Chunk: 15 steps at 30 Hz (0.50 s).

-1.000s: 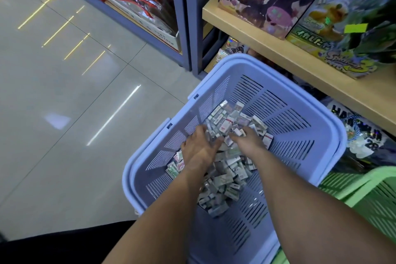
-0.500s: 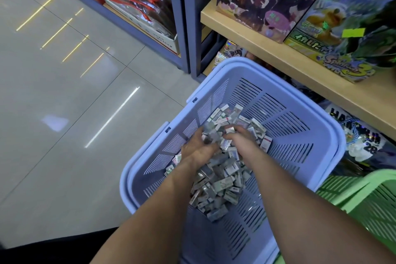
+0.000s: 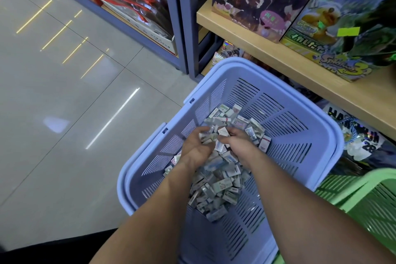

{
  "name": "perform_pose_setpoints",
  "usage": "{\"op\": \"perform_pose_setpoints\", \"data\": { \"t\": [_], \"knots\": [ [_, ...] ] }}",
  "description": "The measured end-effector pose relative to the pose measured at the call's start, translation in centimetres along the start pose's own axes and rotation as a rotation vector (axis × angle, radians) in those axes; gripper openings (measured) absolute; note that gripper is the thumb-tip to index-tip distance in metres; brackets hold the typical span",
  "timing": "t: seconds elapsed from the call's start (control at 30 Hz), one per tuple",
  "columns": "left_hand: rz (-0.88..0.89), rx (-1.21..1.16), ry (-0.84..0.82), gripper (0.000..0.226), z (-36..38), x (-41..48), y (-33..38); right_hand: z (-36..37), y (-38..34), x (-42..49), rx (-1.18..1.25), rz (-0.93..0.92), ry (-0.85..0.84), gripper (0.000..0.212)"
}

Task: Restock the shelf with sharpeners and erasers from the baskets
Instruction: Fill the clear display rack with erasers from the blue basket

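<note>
Left hand (image 3: 198, 149) and right hand (image 3: 239, 146), fingers curled, together grip a clump of eraser packets (image 3: 216, 184). The remaining packets lie heaped in the blue basket (image 3: 330, 133), on the floor below the wooden shelf (image 3: 285, 58); the green basket (image 3: 368, 191) is just beside it.

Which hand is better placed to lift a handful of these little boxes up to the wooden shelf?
Probably the right hand: like the left hand, it curls into the small boxes in the blue basket, but lies nearer the wooden shelf.
</note>
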<state>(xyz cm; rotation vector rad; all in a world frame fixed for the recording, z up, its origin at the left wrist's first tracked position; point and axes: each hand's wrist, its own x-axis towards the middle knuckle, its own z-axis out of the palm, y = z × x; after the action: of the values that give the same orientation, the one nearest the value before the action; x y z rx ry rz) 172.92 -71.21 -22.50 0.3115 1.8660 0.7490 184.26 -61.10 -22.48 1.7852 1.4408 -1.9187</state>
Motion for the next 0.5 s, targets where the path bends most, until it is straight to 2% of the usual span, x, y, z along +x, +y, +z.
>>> {"op": "perform_pose_setpoints", "data": {
  "t": [0.07,0.13,0.2,0.27,0.37,0.5],
  "knots": [
    [0.020,0.175,-0.027,0.046,0.0,-0.4,0.3,0.1,-0.3,-0.3,-0.059,-0.008,-0.011,0.045],
    [0.044,0.374,-0.081,0.042,-0.4,-0.6,0.2,0.0,-0.8,-0.7,-0.127,0.005,-0.052,0.039],
    [0.041,0.459,-0.109,0.040,-1.0,-0.7,-0.2,-0.1,-0.7,-0.6,-0.192,0.032,-0.090,0.037],
    [0.035,0.492,-0.120,0.043,-1.4,-0.7,-0.3,-0.2,-0.7,-1.0,-0.243,0.040,-0.109,0.043],
    [0.014,0.488,-0.125,0.045,-1.4,-0.9,-0.1,-0.3,-0.5,-1.6,-0.263,0.032,-0.143,0.039],
    [0.040,0.393,0.052,0.033,-1.1,-1.3,-0.1,-0.5,0.5,-1.9,-0.203,-0.006,-0.086,0.032]
  ]
}}
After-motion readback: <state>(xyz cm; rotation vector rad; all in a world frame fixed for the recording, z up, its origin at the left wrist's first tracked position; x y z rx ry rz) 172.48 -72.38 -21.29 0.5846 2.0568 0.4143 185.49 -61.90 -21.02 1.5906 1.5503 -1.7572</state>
